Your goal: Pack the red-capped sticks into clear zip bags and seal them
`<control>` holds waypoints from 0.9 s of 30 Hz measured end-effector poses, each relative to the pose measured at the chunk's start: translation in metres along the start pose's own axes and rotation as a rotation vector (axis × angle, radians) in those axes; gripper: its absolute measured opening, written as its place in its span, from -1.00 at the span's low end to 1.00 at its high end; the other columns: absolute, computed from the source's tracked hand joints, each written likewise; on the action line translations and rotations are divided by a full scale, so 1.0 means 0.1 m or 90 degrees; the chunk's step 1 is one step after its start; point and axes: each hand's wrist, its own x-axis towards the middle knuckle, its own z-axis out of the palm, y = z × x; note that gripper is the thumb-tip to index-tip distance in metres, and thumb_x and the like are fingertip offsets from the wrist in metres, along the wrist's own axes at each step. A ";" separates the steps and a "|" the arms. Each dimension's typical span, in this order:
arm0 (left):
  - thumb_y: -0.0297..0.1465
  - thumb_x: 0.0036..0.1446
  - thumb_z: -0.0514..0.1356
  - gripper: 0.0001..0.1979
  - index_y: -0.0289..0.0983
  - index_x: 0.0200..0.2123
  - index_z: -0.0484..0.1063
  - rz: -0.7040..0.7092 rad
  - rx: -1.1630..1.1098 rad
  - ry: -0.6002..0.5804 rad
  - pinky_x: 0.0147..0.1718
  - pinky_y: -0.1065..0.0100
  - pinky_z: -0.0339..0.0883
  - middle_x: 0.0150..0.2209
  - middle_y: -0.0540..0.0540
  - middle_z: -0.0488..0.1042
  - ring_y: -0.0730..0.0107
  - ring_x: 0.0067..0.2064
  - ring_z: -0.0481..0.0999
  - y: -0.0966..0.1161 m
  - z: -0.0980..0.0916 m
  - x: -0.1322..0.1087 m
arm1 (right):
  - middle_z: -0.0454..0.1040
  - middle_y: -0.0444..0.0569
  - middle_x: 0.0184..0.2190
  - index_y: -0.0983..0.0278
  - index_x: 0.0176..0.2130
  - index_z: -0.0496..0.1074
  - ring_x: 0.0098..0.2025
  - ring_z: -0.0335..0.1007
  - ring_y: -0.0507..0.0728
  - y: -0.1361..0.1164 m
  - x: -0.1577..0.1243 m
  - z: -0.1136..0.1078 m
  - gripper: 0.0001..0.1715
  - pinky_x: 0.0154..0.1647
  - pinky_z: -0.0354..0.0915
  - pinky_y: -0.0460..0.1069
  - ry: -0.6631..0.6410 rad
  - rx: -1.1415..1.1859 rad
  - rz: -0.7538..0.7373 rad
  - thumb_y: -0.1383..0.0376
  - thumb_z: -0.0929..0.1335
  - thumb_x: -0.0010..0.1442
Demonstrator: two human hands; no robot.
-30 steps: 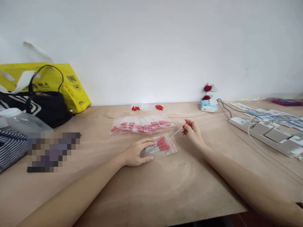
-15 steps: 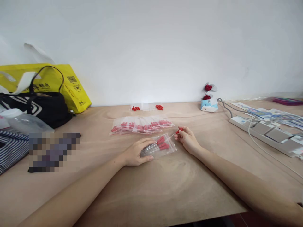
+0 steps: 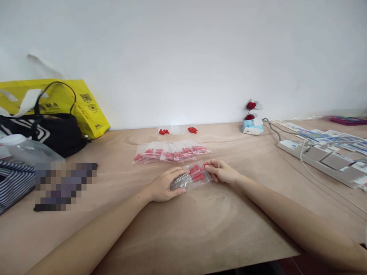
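My left hand [image 3: 166, 185] is closed around the lower end of a clear zip bag [image 3: 208, 179] on the table. Inside lie several tools with red handles [image 3: 197, 176] and thin metal shafts, their tips hidden under my left fingers. At the bag's mouth, my right hand [image 3: 222, 172] pinches another red-handled tool [image 3: 205, 164], whose shaft points into the bag. Just beyond my hands, several filled clear bags [image 3: 172, 151] overlap in a row, with red handles showing through the plastic.
Farther back lie two groups of red pieces [image 3: 192, 130] on clear plastic. On the right are a power strip [image 3: 321, 158] with cables and a blue pack with red flowers [image 3: 252, 126]. Yellow [image 3: 91, 110] and black bags [image 3: 63, 131] and a plastic bottle [image 3: 37, 151] stand left.
My right hand has moved left to the bag's mouth, bringing the red-handled tool's shaft into it. My left hand keeps its hold on the bag.
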 end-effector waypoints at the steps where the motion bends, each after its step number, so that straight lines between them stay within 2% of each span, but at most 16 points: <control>1: -0.26 0.03 0.14 -0.46 -0.20 0.09 0.11 0.000 0.001 0.000 0.08 0.14 0.09 0.12 -0.13 0.19 0.17 0.13 0.17 0.00 0.00 0.00 | 0.19 -0.33 -0.80 0.29 -0.40 0.26 -0.81 -0.03 -0.13 -0.01 0.00 0.00 -0.65 -0.79 -0.17 -0.18 -0.015 -0.004 0.011 0.06 0.31 -0.06; 4: -0.26 0.03 0.14 -0.46 -0.20 0.09 0.12 0.002 0.001 -0.003 0.09 0.14 0.08 0.12 -0.13 0.19 0.18 0.13 0.16 0.01 0.00 0.00 | 0.20 -0.34 -0.82 0.26 -0.38 0.21 -0.85 -0.08 -0.13 -0.01 0.02 -0.01 -0.64 -0.82 -0.26 -0.17 -0.028 -0.014 0.037 0.04 0.28 -0.04; 7: -0.26 0.04 0.13 -0.47 -0.20 0.09 0.12 0.001 0.000 -0.006 0.09 0.15 0.09 0.11 -0.13 0.19 0.19 0.13 0.16 0.01 0.00 0.01 | 0.35 -0.28 -0.72 0.25 -0.44 0.17 -0.86 -0.09 -0.15 -0.01 0.03 -0.01 -0.64 -0.83 -0.28 -0.18 -0.017 -0.018 0.046 0.04 0.31 -0.08; 10: -0.26 0.04 0.12 -0.47 -0.20 0.09 0.11 -0.002 0.001 -0.011 0.09 0.14 0.09 0.11 -0.13 0.19 0.19 0.13 0.17 0.01 0.00 0.01 | 0.43 -0.19 -0.64 0.27 -0.52 0.20 -0.84 -0.08 -0.16 -0.01 0.03 -0.01 -0.63 -0.82 -0.26 -0.17 -0.048 -0.026 0.062 0.03 0.33 -0.12; 14: -0.27 0.04 0.13 -0.47 -0.22 0.09 0.11 0.005 0.002 -0.012 0.09 0.15 0.09 0.11 -0.13 0.20 0.20 0.13 0.17 0.01 -0.01 0.00 | 0.32 -0.24 -0.75 0.30 -0.59 0.32 -0.81 -0.07 -0.15 -0.01 0.02 -0.02 -0.69 -0.79 -0.20 -0.17 -0.097 -0.036 0.065 0.10 0.36 -0.16; 20: -0.25 0.04 0.13 -0.45 -0.23 0.10 0.10 0.017 0.004 -0.018 0.10 0.15 0.08 0.12 -0.13 0.19 0.18 0.14 0.16 0.01 -0.02 0.00 | 0.33 -0.24 -0.71 0.32 -0.53 0.42 -0.73 -0.06 -0.15 0.02 0.02 -0.01 -0.80 -0.72 -0.10 -0.17 -0.049 -0.008 0.046 0.24 0.40 -0.25; 23: -0.24 0.04 0.13 -0.44 -0.23 0.10 0.11 0.007 0.007 -0.019 0.10 0.12 0.07 0.13 -0.14 0.18 0.16 0.15 0.15 0.01 -0.02 0.00 | 0.24 -0.26 -0.78 0.32 -0.53 0.41 -0.74 -0.06 -0.13 0.02 0.03 -0.02 -0.79 -0.71 -0.12 -0.16 -0.056 -0.014 0.060 0.21 0.37 -0.18; 27: -0.26 0.03 0.13 -0.45 -0.22 0.10 0.11 0.015 0.008 -0.013 0.09 0.12 0.09 0.13 -0.14 0.19 0.18 0.14 0.17 0.00 -0.02 0.00 | 0.12 -0.29 -0.82 0.33 -0.53 0.36 -0.75 -0.12 -0.13 -0.02 0.01 -0.03 -0.68 -0.72 -0.20 -0.15 -0.070 -0.034 0.074 0.10 0.35 -0.11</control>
